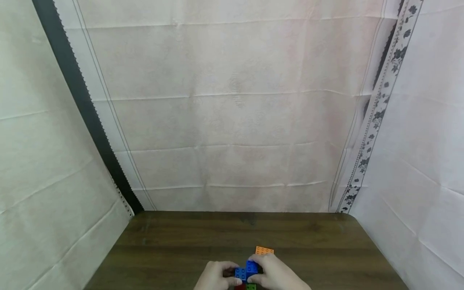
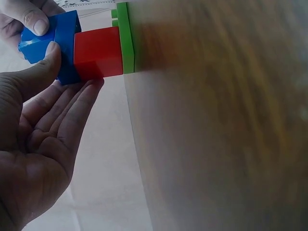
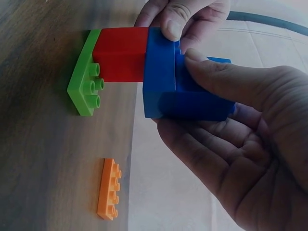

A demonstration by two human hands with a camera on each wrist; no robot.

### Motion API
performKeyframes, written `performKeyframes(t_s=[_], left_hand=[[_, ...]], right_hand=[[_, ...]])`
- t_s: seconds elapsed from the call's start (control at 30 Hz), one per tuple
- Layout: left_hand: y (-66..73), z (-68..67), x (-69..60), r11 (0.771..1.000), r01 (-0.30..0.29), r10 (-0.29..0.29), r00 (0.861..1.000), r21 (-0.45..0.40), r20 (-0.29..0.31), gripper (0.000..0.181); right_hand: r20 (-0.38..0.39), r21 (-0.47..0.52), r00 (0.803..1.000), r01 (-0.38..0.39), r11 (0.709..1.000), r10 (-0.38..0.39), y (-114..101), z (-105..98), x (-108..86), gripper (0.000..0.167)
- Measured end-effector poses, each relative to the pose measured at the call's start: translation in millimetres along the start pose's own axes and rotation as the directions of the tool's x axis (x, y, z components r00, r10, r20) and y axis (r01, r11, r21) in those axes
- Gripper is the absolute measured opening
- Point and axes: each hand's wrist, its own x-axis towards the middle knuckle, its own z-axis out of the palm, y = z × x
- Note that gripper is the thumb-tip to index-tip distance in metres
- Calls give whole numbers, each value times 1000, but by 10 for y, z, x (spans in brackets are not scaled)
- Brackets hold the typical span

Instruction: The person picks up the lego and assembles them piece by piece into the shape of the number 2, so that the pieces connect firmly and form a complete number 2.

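Observation:
A small stack of toy building bricks stands on the table in front of me. At its foot is a green studded plate point(image 3: 84, 82), with a red brick point(image 3: 120, 53) on it. Across the red one lies a lower blue brick point(image 2: 67, 41), and an upper blue brick point(image 3: 204, 103) sits on part of it. My left hand point(image 1: 217, 276) pinches the lower blue brick, thumb on its near side. My right hand point(image 1: 277, 274) grips the upper blue brick between thumb and fingers. In the head view, the hands partly hide the stack.
An orange studded brick point(image 1: 264, 250) lies on the brown wooden table point(image 1: 174, 245), just beyond my right hand. Pale creased cloth point(image 1: 232, 121) hangs behind the table and along both sides.

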Motion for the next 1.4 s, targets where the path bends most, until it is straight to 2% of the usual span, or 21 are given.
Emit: performKeyframes(t_s=[0.5,0.73,0.93,1.4], left_hand=[[-12,-17,27,1000,9,-9,1000,6,10,21],[-23,-8,29,1000,15,-14,1000,-3,13,20],[-40,-3,25,1000,26,-25,1000,-11,15,20],[-22,-14,26,999,24,-23,1000,-25,12,22]], right_hand=[[-15,65,1000,21,998,-20,83,18,0,35],[-29,92,999,-9,996,12,51,47,-8,33],[-36,87,998,-46,995,49,14,63,-6,28],[-51,53,998,-44,998,46,-47,47,27,19]])
